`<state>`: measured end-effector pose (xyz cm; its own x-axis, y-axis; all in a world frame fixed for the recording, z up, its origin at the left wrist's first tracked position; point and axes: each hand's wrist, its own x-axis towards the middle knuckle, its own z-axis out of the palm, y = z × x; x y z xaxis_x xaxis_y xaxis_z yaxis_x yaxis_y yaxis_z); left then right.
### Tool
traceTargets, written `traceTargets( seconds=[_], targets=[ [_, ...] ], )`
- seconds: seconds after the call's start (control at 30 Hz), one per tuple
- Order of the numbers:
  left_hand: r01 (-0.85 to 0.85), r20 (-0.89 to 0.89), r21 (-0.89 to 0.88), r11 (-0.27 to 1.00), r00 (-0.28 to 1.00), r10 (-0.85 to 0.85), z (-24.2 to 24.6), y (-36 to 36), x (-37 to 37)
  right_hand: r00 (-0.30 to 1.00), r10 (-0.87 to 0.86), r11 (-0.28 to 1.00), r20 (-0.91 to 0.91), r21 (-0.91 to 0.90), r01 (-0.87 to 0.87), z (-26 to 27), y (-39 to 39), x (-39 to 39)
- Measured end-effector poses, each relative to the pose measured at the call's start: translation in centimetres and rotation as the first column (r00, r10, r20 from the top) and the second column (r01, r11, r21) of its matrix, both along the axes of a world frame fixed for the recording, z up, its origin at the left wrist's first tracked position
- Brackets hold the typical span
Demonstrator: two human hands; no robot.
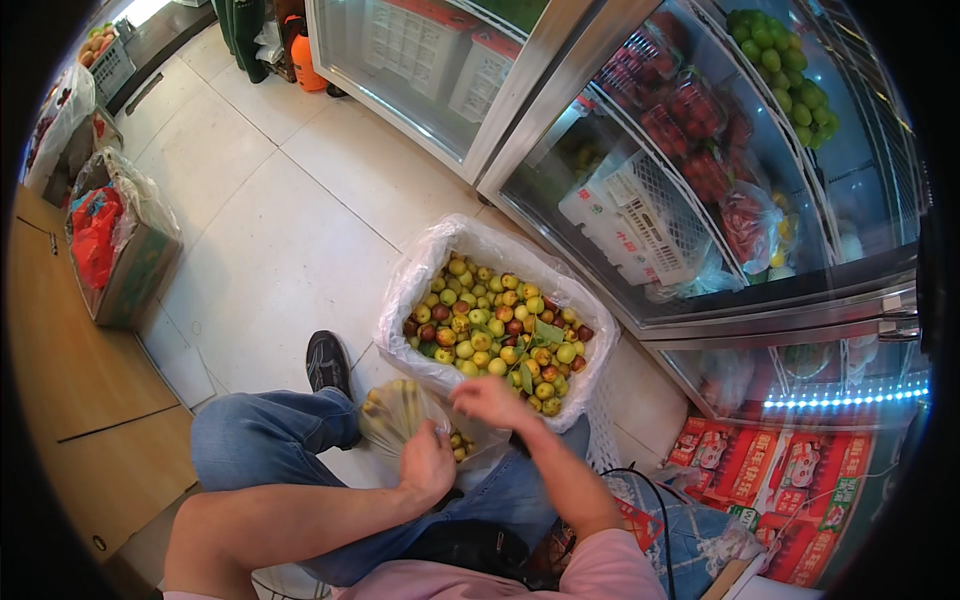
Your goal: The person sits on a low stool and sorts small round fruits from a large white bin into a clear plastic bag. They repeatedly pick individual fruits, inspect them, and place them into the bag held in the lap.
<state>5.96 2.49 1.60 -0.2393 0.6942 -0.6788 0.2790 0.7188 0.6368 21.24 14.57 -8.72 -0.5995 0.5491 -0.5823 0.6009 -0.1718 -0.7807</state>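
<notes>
My left hand point(429, 461) grips the gathered edge of a translucent plastic bag point(390, 424), low between my knees. Several yellowish fruits show through its film, and more jujubes point(460, 444) lie to the right of my fingers. Just above the bag's right side, my right hand point(491, 401) hovers at the near rim of a crate point(395, 315) lined with clear plastic. Its fingers are bent and slightly blurred, so whether they hold anything is unclear. Green and reddish-brown jujubes point(487, 322) with a few leaves point(547, 331) fill the crate.
Glass-door refrigerators point(570, 165) with fruit inside stand beyond the crate and to its right. An open cardboard box point(142, 270) holding a red bag sits by the wooden cabinet point(97, 367) at left. Red printed cartons point(772, 480) lie at lower right; an orange bottle point(302, 60) stands farther back.
</notes>
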Motion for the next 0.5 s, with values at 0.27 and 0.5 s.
traceTargets(
  seconds=[0.27,0.5],
  targets=[
    [0.059,-0.025,-0.020,0.998,0.998,-0.059,0.8,0.2,0.0,0.820,-0.151,0.758,0.552,0.597,-0.263,-1.1,12.8,-0.5],
    [0.041,-0.017,-0.029,0.999,0.999,-0.041,0.9,0.2,0.1,0.636,0.159,0.841,0.755,0.234,-0.488,-1.0,14.2,-2.7]
  ],
)
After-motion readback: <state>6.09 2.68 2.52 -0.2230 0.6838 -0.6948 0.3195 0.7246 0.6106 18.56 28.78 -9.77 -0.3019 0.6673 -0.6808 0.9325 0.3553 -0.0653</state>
